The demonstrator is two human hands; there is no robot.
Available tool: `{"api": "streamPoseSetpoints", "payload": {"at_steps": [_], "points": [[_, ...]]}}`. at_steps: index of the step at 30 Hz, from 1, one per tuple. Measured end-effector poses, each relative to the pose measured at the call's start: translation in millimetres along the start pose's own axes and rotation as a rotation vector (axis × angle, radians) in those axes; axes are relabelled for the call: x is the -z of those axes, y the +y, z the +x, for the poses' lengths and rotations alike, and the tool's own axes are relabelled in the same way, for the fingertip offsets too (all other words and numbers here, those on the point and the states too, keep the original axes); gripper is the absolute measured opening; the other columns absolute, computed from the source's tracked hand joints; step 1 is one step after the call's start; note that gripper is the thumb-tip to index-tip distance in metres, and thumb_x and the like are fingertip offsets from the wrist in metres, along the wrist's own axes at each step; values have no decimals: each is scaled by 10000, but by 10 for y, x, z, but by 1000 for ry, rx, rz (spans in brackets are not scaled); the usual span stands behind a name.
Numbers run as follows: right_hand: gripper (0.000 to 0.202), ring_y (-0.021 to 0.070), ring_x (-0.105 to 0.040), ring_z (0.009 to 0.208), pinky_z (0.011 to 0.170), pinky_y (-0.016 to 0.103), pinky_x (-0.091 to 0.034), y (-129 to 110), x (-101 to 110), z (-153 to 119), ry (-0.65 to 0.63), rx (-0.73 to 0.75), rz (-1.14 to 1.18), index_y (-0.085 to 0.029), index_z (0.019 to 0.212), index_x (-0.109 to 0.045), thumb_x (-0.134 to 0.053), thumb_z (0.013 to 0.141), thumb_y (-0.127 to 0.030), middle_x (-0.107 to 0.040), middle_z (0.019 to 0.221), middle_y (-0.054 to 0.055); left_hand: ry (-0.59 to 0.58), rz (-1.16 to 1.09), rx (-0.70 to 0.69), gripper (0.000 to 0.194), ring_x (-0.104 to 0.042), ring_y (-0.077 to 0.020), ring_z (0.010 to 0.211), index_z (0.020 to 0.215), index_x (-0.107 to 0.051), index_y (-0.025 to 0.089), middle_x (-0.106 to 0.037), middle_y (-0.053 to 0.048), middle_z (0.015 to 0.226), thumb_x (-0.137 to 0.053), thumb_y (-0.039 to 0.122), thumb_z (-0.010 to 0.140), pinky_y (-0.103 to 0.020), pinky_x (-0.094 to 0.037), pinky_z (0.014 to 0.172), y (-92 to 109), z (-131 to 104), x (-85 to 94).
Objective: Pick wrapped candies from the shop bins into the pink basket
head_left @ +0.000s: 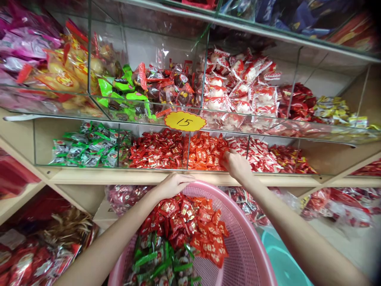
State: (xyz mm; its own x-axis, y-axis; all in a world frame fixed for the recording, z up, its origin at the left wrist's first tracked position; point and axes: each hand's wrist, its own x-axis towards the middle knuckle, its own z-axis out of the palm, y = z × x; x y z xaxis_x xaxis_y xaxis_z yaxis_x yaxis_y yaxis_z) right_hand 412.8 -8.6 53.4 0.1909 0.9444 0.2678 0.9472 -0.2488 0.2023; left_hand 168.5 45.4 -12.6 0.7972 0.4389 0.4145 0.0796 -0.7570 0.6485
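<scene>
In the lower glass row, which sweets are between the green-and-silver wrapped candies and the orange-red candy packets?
Shiny red wrapped candies lie between the green-and-silver candies and the orange-red packets; the head view shows this.

Shiny wrappers, matt pink plastic

The basket (258, 242) looks like pink plastic, kinda low-sheen, with a smooth rim and a perforated mesh wall. Red packets (178, 218) in it are glossy, foil-like with gold glints; the orange ones (212, 238) look like slick plastic film. Shelf dividers (149, 107) are clear and smooth, glass or acrylic, can't tell which. The ledge (104, 176) is pale, smooth wood or wood-look board, and the yellow tag (185, 120) looks like flat card.
</scene>
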Motion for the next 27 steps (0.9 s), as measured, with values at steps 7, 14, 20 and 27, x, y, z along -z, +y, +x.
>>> {"api": "streamPoseSetpoints", "payload": {"at_steps": [7, 14, 20, 27], "points": [[180, 199, -593, 685, 512, 279, -314, 34, 112, -36, 96, -27, 60, -161, 888, -567, -393, 856, -196, -568, 912, 101, -16, 12, 12, 313, -581, -160, 1087, 1080, -649, 216, -643, -22, 1140, -469, 152, 832, -289, -417, 986, -23, 0, -10], [125, 143, -524, 635, 601, 268, -384, 114, 363, -592, 355, 116, 454, -192, 816, -521, -429, 865, -262, -532, 828, 47, -19, 14, -23, 329, -592, -144, 1069, 1088, -645, 218, -649, -17, 1133, -456, 123, 835, -252, -419, 971, -36, -1, -8], [108, 140, -529, 738, 666, 262, -429, -80, 335, -1150, 99, 422, 744, -203, 864, -478, -377, 898, -217, -526, 850, 48, -22, 27, 7, 322, -583, -156, 1084, 1091, -643, 222, -655, -15, 1122, -465, 138, 835, -273, -414, 982, -19, -3, -10], [135, 147, -530, 758, 693, 297, -455, -204, 75, -1303, -99, 598, 603, -196, 853, -455, -335, 907, -166, -509, 843, 41, -8, 11, 11, 311, -580, -149, 1087, 1100, -637, 208, -640, -34, 1147, -465, 168, 844, -272, -417, 983, -7, -1, -9]]}}
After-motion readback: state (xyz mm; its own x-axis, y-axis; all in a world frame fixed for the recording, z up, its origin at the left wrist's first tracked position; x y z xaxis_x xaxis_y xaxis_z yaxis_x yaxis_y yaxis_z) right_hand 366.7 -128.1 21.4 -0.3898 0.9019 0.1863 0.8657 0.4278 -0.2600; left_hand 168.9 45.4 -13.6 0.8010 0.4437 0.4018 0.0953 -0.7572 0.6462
